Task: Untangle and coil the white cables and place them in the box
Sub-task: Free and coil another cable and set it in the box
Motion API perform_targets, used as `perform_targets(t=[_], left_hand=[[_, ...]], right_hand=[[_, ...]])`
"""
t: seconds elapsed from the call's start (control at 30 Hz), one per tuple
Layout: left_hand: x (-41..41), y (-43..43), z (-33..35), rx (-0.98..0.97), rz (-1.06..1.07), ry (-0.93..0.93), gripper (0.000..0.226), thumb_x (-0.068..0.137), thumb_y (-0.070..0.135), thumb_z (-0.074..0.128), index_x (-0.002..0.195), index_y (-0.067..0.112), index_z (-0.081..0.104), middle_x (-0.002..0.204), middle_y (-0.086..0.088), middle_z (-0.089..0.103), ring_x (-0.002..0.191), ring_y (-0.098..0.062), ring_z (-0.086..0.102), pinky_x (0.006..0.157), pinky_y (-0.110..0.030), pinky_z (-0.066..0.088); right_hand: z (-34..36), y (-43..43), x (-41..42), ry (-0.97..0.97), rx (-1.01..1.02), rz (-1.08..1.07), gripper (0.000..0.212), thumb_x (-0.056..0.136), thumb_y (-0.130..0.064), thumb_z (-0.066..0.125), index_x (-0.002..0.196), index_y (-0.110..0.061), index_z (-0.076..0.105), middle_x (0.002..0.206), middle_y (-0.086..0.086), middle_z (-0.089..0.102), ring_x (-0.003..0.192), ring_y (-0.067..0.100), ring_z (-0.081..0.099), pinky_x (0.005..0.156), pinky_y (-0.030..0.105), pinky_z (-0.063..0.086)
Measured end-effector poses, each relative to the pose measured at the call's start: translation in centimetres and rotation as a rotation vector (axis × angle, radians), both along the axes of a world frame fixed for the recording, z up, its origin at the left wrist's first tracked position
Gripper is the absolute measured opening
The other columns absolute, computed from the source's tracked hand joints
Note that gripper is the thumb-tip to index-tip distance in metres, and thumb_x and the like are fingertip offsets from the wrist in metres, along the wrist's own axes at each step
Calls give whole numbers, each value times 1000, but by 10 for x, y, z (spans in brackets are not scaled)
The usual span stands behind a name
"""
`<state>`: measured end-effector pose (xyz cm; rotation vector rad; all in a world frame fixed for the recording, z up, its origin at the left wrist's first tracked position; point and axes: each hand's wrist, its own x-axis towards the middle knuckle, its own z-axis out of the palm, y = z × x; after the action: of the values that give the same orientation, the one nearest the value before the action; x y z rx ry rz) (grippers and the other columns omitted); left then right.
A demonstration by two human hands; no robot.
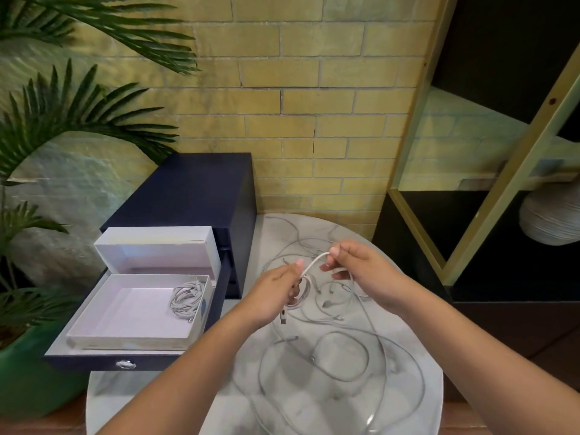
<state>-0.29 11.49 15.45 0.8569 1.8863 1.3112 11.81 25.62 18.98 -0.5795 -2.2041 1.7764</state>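
- The white box [103, 321] lies open in the pulled-out drawer [94, 359] of a navy drawer unit [194, 189]. Its lid [157, 246] stands just behind it.
- A coiled cable bundle [187, 299] lies inside the white box, against its right wall.
- To the right of the white box stands a round marble desk [408, 312]. Loose white cables [345, 356] sprawl over it in overlapping loops.
- The left hand [270, 296] is raised over the desk, right of the white box. Its fingers [299, 264] are curled round a small coil of one white cable [314, 262], and a USB plug [283, 318] hangs below the palm.
- The right hand [364, 271] is farther right of the white box. Its thumb and forefinger pinch the same white cable, while the other fingers are loosely bent.
- Between the two hands the white cable arches upward in a short span. More of it trails from the right hand down to the desk.
- A palm plant [62, 114] in a green pot [28, 381] stands left of the white box.
- Beyond the white box rises a yellow brick wall [314, 89].
- Far right of the white box is a dark shelf unit [502, 73] with a gold frame, holding a ribbed white vase [549, 218].
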Motion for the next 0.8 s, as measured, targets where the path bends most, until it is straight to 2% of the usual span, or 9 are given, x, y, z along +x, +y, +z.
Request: perform_targets(t=[0.1,0.2,0.3,0.4,0.53,0.6,0.7,0.8], left_hand=[[4,0,9,66,-14,3,44,94,48,50,65,18,36,58,11,35,56,-9,34,66,-21,39],[8,1,13,102,30,30,46,94,46,50,62,19,32,57,10,32,57,-11,31,63,-21,42],[11,3,13,112,81,49,47,96,47,48,63,18,29,57,5,28,57,-14,27,62,-28,37],[14,6,11,125,132,16,49,97,47,46,60,20,27,52,9,26,50,-11,24,62,-33,33],[14,6,9,109,189,49,54,97,47,44,54,21,27,48,10,27,45,-9,25,52,-28,32],[13,6,10,111,223,39,54,97,47,47,54,21,28,49,7,27,45,-9,25,53,-28,30],[12,7,12,134,258,-46,55,96,44,50,49,23,32,47,7,28,45,-9,26,58,-30,28],[13,8,14,172,265,-140,54,97,39,51,48,23,33,45,9,27,42,-7,26,52,-26,27]], right_hand=[[3,12,0,-39,338,-16,23,99,-19,49,84,-17,67,98,1,52,95,12,52,88,23,41],[2,18,-2,-53,586,-11,21,97,-21,52,84,-17,69,91,-9,49,95,12,49,89,25,41],[0,16,-4,-77,721,-18,21,98,-21,51,87,-17,70,91,-8,50,91,13,51,83,30,44],[-2,9,-6,-121,801,-28,20,99,-19,49,99,-15,68,96,-5,55,88,12,52,78,25,42],[-8,-7,-7,-78,652,-13,25,99,-15,47,122,-22,51,107,-5,55,84,9,59,67,12,42],[-14,-13,-7,-55,612,15,29,98,-22,50,127,-24,47,114,-6,52,91,6,57,76,15,44],[-21,-19,-5,-41,546,38,28,95,-32,55,122,-24,49,119,-7,50,106,2,54,92,22,46],[-27,-24,-4,-30,451,44,32,90,-36,61,117,-21,52,117,-6,52,112,4,53,98,21,44]])
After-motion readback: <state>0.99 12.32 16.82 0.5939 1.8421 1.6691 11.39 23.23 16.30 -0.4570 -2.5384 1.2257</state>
